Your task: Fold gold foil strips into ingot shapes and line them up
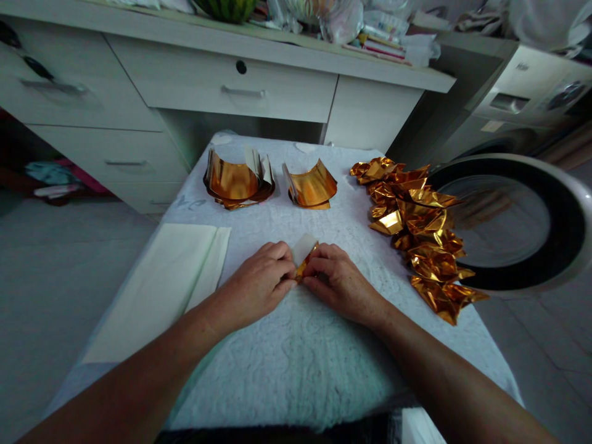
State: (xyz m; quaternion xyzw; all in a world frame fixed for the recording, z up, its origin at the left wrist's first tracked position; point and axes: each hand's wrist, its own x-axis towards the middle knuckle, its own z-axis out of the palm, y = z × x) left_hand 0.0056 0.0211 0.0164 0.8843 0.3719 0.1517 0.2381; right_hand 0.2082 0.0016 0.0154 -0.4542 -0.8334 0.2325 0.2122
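Between my two hands is a small sheet of gold foil paper [306, 262], partly folded, its pale backing showing at the far end. My left hand [266, 280] pinches its left side with fingers closed. My right hand [335, 277] grips the right side the same way. Beyond them stand two curled stacks of gold foil paper, a larger stack [234, 180] on the left and a smaller stack [314, 186] beside it. To the right lies a row of folded gold foil pieces [411, 225]. White paper sheets [148, 283] lie flat at the left.
A pale quilted cloth [287, 370] covers the table. Behind it is a white cabinet with drawers [277, 98], with a watermelon [226, 8] and plastic bags on top. At the right, the open round door [573, 222] of a washing machine [513, 105] stands close to the table edge.
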